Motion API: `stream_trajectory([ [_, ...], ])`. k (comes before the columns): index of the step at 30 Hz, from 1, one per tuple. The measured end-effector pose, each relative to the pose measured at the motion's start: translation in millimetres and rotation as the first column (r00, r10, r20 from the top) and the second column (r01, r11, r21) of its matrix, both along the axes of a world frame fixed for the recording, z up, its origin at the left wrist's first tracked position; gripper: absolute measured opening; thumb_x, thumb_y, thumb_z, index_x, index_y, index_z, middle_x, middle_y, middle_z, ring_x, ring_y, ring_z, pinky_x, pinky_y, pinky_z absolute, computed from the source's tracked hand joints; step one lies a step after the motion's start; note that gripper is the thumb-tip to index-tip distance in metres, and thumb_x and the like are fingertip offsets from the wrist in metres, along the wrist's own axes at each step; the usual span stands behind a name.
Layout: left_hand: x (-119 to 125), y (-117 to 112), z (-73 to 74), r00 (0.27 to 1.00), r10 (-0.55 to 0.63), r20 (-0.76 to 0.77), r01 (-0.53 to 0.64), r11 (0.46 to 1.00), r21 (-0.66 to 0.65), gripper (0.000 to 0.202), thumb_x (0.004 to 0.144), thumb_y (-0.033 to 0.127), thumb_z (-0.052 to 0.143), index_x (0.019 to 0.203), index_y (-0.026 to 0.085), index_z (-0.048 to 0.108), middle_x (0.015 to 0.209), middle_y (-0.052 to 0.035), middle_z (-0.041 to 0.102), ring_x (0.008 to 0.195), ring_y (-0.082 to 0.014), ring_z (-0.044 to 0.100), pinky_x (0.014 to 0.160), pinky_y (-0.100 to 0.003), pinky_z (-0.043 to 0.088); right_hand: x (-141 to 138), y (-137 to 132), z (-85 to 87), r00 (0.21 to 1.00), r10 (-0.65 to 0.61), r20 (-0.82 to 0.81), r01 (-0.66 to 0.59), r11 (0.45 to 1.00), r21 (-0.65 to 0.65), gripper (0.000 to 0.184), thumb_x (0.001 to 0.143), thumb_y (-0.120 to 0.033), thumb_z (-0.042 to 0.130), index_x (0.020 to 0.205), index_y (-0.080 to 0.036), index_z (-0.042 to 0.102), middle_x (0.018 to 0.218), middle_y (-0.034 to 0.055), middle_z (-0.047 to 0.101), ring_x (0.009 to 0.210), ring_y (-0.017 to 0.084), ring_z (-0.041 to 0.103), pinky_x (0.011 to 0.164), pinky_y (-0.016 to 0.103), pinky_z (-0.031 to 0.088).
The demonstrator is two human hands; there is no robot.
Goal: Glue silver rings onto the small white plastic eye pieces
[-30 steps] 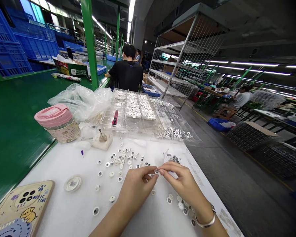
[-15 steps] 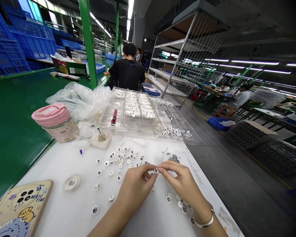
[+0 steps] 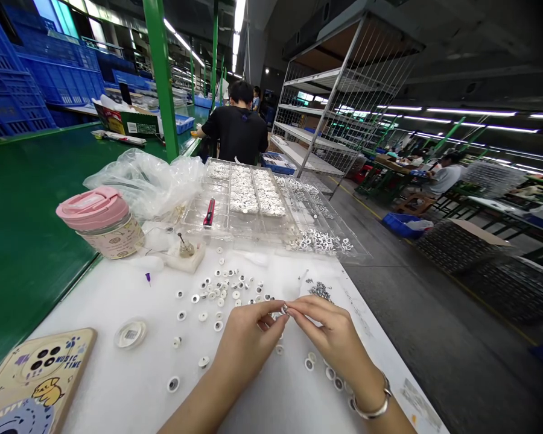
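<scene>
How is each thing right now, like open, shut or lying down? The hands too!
Left hand, pinching a small round piece
Right hand, pinching at the same piece
Pink-lidded cup, upright, lid on
Phone, lying camera side up
Plastic bag, crumpled
Tray, partly filled with white pieces
Red cutter, lying in the tray
Loose round pieces, scattered on the table

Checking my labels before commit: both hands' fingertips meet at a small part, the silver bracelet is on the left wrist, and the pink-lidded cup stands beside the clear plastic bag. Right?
One error: the head view shows the silver bracelet on the right wrist. The left hand and right hand do meet at a small part; the pink-lidded cup is beside the clear plastic bag.
</scene>
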State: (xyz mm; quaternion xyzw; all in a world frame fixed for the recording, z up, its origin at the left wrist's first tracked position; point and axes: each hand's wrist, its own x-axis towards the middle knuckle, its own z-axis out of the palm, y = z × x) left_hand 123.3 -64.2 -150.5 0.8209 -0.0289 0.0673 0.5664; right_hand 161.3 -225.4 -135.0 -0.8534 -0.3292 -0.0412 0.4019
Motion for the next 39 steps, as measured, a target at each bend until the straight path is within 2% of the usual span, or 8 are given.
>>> stream_trajectory([
  [7,1.1,1.4,2.1,0.998,0.060,0.008,-0.059,0.995,-0.079,0.022,0.077,0.030,0.057,0.095,0.019,0.064,0.063,0.0019,0.061,0.057,-0.0102,0.054,0.061,-0.020,0.044,-3.6,3.6,2.0,0.997,0.071,-0.023,-0.070,0.997,0.036,0.036,0.084,-0.014,0.043,0.116,-0.023,0.054,0.100,0.0071,0.053,0.091,0.014,0.052,0.077,0.027,0.045],
  [13,-0.3,0.4,3.9,0.997,0.054,-0.046,-0.064,0.966,-0.249,0.027,0.075,0.027,0.058,0.101,0.019,0.055,0.086,-0.0017,0.064,0.057,-0.0100,0.055,0.058,-0.021,0.045,-3.5,3.7,-0.1,0.992,0.124,0.008,-0.124,0.992,0.030,0.042,0.084,-0.010,0.040,0.122,-0.025,0.048,0.101,0.0075,0.051,0.090,0.014,0.051,0.075,0.027,0.045],
  [18,0.7,-0.5,2.4,0.989,0.003,-0.147,-0.062,0.915,-0.398,0.030,0.075,0.033,0.060,0.100,0.018,0.053,0.087,-0.0045,0.064,0.065,-0.0138,0.058,0.059,-0.024,0.047,-0.9,1.2,-0.8,0.991,0.136,0.020,-0.136,0.991,0.009,0.044,0.082,-0.011,0.045,0.123,-0.028,0.047,0.100,0.0059,0.051,0.092,0.014,0.050,0.077,0.027,0.044],
  [22,-0.4,0.1,3.5,0.981,-0.070,-0.181,-0.024,0.880,-0.474,0.033,0.074,0.037,0.061,0.099,0.015,0.056,0.088,-0.0074,0.063,0.071,-0.0170,0.060,0.065,-0.027,0.049,0.7,-0.2,-1.3,0.991,0.116,0.061,-0.118,0.992,0.043,0.042,0.082,-0.011,0.047,0.120,-0.029,0.050,0.095,0.0044,0.052,0.087,0.012,0.052,0.072,0.025,0.045],
  [26,-1.7,0.4,8.3,0.983,-0.087,-0.159,0.000,0.878,-0.480,0.034,0.077,0.038,0.057,0.102,0.014,0.058,0.082,-0.0064,0.063,0.068,-0.0151,0.060,0.063,-0.024,0.048,0.3,-0.5,-1.4,0.994,0.083,0.066,-0.090,0.989,0.114,0.042,0.081,-0.010,0.048,0.118,-0.030,0.052,0.092,0.0037,0.053,0.084,0.012,0.052,0.069,0.024,0.045],
  [30,-0.1,-0.8,11.7,0.983,-0.085,-0.162,-0.012,0.854,-0.521,0.030,0.078,0.036,0.057,0.096,0.013,0.062,0.066,-0.0036,0.061,0.061,-0.0117,0.058,0.056,-0.018,0.043,-1.5,1.0,-0.1,0.998,0.039,-0.043,-0.029,0.978,0.204,0.038,0.081,-0.012,0.051,0.114,-0.031,0.055,0.092,0.0029,0.055,0.087,0.012,0.053,0.074,0.026,0.044],
  [34,2.0,-1.7,11.4,0.982,-0.067,-0.175,-0.046,0.820,-0.571,0.026,0.075,0.036,0.061,0.087,0.013,0.064,0.055,-0.0010,0.057,0.053,-0.0089,0.053,0.052,-0.016,0.040,-2.9,6.2,0.3,0.980,0.025,-0.200,0.033,0.958,0.284,0.030,0.081,-0.018,0.052,0.108,-0.031,0.060,0.089,0.0025,0.057,0.084,0.012,0.054,0.072,0.025,0.044],
  [39,4.3,-1.8,10.3,0.972,-0.052,-0.228,-0.110,0.759,-0.641,0.028,0.071,0.036,0.066,0.081,0.011,0.062,0.057,-0.0007,0.057,0.048,-0.0068,0.048,0.048,-0.015,0.038,-6.1,14.4,-3.6,0.962,-0.048,-0.268,0.132,0.943,0.306,0.025,0.080,-0.023,0.053,0.103,-0.028,0.063,0.084,0.0031,0.057,0.079,0.012,0.054,0.069,0.026,0.044],
])
